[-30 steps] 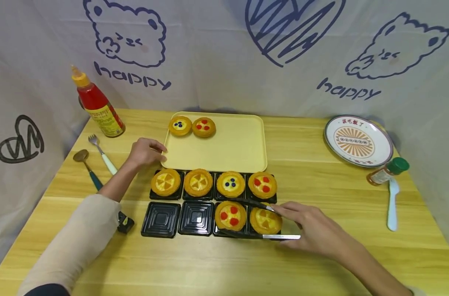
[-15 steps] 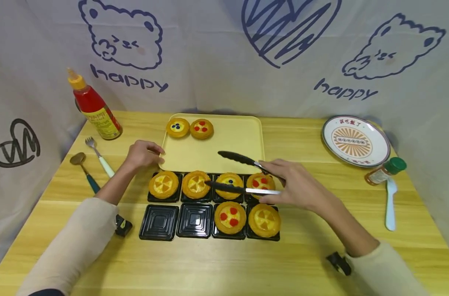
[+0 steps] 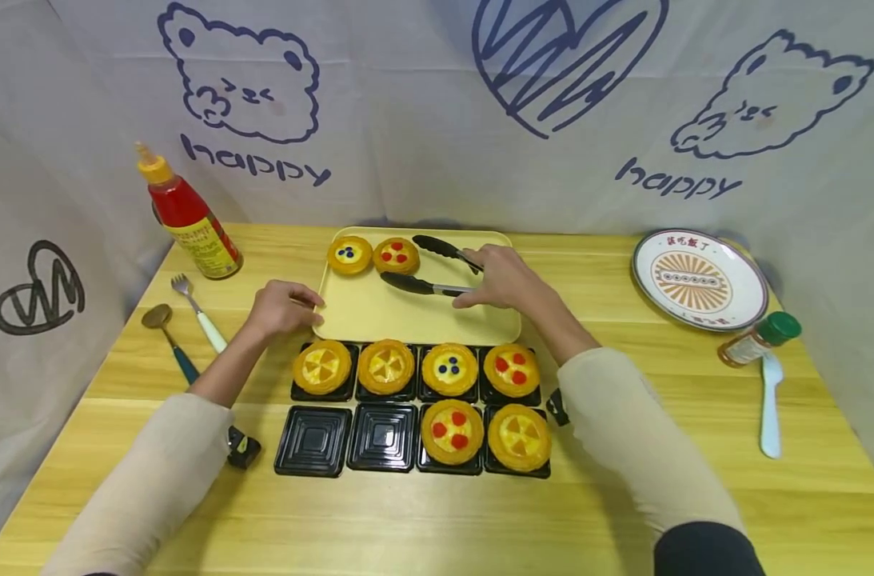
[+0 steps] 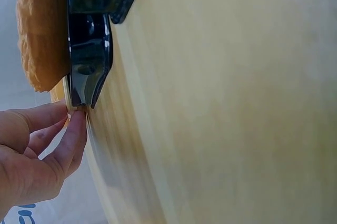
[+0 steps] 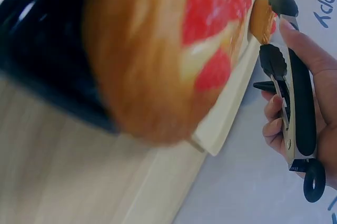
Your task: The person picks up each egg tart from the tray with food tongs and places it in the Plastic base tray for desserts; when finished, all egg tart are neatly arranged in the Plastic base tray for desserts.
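My right hand (image 3: 504, 278) grips black-tipped tongs (image 5: 301, 103) over the pale yellow tray (image 3: 437, 316). The tongs' jaws are spread, one tip above and one below the right side of a tart with red toppings (image 3: 396, 257). Left of that tart, on the same tray, sits a blueberry-topped tart (image 3: 349, 254). With thumb and fingers, my left hand (image 3: 284, 310) pinches the tray's left edge; the left wrist view shows the fingertips (image 4: 78, 121) right at that edge. In front of the tray, several tarts sit in black plastic boxes, among them a red-topped one (image 3: 512, 370).
Two black boxes (image 3: 313, 442) at front left hold no tart. To the left lie a spoon (image 3: 181, 360) and a fork (image 3: 205, 320), with a red sauce bottle (image 3: 195, 224) behind. On the right are a plate (image 3: 696, 280), a green-capped jar (image 3: 756, 340) and a pale blue knife (image 3: 769, 408).
My right hand has carried the tongs from the front row of boxes up and away to the tarts on the tray. The left hand stays at the tray's edge.
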`<control>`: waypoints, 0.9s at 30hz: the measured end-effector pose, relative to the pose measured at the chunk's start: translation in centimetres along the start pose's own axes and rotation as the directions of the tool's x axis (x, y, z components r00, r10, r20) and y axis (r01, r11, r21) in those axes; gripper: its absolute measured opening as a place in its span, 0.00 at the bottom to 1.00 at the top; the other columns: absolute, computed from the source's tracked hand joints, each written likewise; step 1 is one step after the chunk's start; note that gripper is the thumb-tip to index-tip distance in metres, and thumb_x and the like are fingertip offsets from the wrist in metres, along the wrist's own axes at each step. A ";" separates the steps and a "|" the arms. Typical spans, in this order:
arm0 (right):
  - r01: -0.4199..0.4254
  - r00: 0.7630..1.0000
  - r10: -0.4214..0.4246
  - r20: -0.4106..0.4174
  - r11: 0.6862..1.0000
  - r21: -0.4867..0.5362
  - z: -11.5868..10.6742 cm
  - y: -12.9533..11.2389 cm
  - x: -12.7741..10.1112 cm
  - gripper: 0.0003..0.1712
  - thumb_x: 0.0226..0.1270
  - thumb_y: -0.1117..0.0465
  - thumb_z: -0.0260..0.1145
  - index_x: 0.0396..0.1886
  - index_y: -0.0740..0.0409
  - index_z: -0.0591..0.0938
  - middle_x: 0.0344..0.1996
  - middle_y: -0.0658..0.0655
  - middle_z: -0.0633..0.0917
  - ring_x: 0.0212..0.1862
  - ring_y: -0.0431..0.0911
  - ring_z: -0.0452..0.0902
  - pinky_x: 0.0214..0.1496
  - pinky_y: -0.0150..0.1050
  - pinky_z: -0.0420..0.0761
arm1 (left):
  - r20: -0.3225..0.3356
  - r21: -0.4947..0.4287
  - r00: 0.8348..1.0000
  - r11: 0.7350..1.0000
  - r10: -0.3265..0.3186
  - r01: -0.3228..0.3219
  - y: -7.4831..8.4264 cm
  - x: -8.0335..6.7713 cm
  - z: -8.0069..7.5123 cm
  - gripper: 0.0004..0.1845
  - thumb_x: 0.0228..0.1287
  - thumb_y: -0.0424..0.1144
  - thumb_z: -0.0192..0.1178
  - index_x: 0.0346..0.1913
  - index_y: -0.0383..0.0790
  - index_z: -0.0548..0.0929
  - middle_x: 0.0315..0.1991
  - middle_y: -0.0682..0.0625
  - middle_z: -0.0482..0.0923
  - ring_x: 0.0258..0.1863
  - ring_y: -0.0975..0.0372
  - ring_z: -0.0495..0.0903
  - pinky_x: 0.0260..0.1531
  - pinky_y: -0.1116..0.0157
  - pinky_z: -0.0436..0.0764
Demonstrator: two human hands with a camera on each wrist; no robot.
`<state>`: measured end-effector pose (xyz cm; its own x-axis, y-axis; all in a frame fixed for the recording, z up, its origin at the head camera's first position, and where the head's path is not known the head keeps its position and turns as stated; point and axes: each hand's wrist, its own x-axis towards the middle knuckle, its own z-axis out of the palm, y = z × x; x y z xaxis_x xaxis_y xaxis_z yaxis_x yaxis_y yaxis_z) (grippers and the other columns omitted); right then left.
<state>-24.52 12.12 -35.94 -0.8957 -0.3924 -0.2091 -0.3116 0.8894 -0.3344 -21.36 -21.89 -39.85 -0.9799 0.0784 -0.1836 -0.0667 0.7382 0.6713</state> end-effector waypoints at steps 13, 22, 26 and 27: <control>-0.005 0.998 0.008 -0.057 0.999 0.042 -0.2 -0.5 -2.7 0.48 0.53 0.43 0.72 0.72 0.49 0.63 0.64 0.61 0.71 0.62 0.57 0.68 0.61 0.52 0.72 | 0.000 0.005 1.000 1.000 -0.016 0.016 0.0 0.1 0.1 0.15 0.53 0.33 0.68 0.44 0.31 0.85 0.43 0.35 0.83 0.40 0.51 0.81 0.29 0.71 0.75; 0.213 0.966 -0.213 -0.146 0.977 -0.014 -0.3 -1.3 -12.2 0.47 0.50 0.44 0.74 0.68 0.57 0.69 0.56 0.61 0.79 0.48 0.53 0.79 0.51 0.47 0.78 | -0.002 0.017 1.000 1.000 -0.016 0.016 0.0 0.2 0.1 0.14 0.53 0.33 0.68 0.44 0.31 0.85 0.44 0.36 0.83 0.40 0.51 0.80 0.30 0.71 0.75; 0.291 0.950 -0.291 -0.117 0.957 -0.019 1.2 -2.8 -15.8 0.45 0.50 0.44 0.74 0.68 0.53 0.70 0.56 0.59 0.80 0.44 0.49 0.79 0.48 0.45 0.80 | 0.000 0.017 1.000 1.000 -0.013 0.013 0.0 0.2 0.1 0.14 0.53 0.33 0.67 0.44 0.31 0.85 0.44 0.36 0.82 0.41 0.51 0.80 0.31 0.70 0.75; 0.303 0.947 -0.303 -0.104 0.953 -0.015 1.7 -3.2 -16.4 0.45 0.50 0.44 0.74 0.68 0.51 0.70 0.56 0.58 0.79 0.45 0.49 0.79 0.47 0.44 0.80 | -0.001 0.020 1.000 1.000 -0.011 0.011 0.1 0.2 0.1 0.14 0.53 0.33 0.67 0.44 0.31 0.85 0.44 0.36 0.82 0.41 0.50 0.79 0.31 0.70 0.74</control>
<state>-8.26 15.33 -32.99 -0.7871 -0.6169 -0.0011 -0.5731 0.7319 -0.3687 -21.55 -21.75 -39.93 -0.9794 0.0696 -0.1898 -0.0733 0.7524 0.6546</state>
